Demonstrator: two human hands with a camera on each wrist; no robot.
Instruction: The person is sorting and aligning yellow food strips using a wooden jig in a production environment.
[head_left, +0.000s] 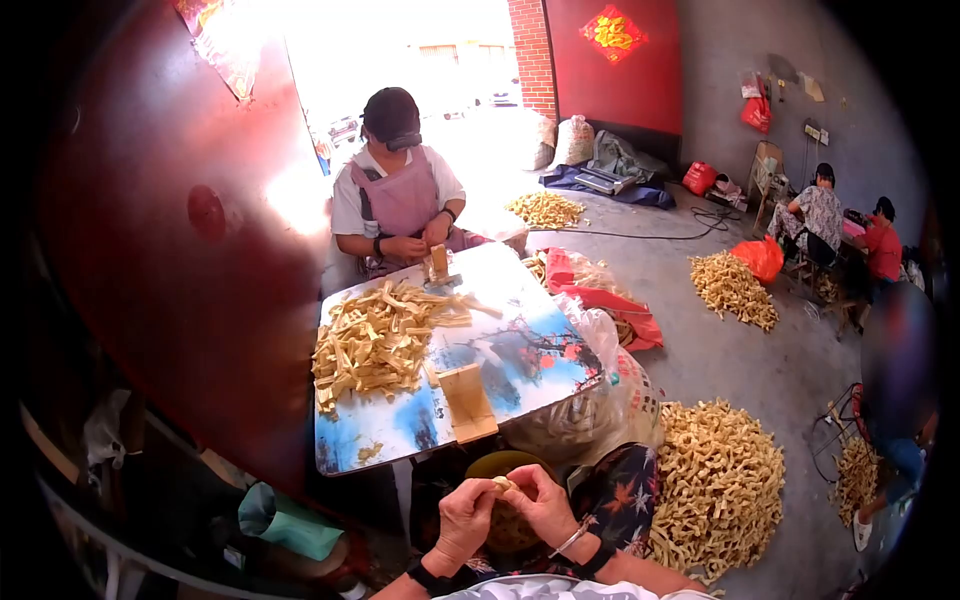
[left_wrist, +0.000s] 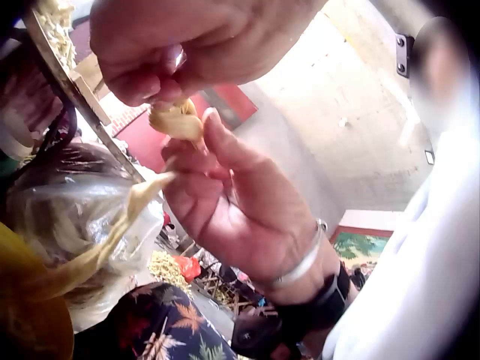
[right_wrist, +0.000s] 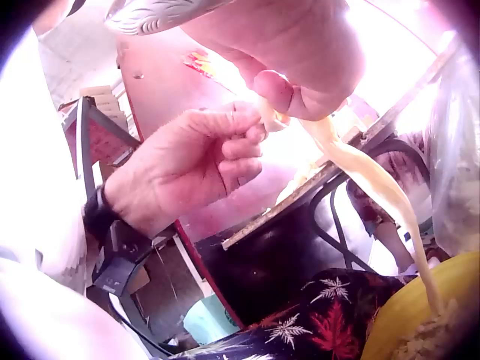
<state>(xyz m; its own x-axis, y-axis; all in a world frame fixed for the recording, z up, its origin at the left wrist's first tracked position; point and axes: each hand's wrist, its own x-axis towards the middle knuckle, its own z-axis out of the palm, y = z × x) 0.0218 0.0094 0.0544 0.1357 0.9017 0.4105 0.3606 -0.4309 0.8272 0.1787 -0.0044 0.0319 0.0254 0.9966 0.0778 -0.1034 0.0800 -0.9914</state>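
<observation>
Over my lap, a pale yellow flat strip point(left_wrist: 177, 122) is bent into a small loop or knot between my two hands. My left hand point(head_left: 465, 517) pinches one side of it between thumb and fingers. The right hand point(head_left: 543, 508), with a silver bracelet at its wrist, pinches the other side. In the right wrist view, a long tail of the strip point(right_wrist: 379, 184) hangs from beneath the right hand toward a yellow bowl point(right_wrist: 390, 322) on my lap. Pale pieces lie in that bowl. The fingertips partly hide the loop.
A painted table point(head_left: 345, 445) ahead bears a heap of strips point(head_left: 375, 345) and a wooden stand point(head_left: 467, 402). Across it sits a person point(head_left: 400, 190) working with both hands. A large pile of knotted pieces point(head_left: 715, 485) and a plastic bag point(head_left: 590, 410) are at my right.
</observation>
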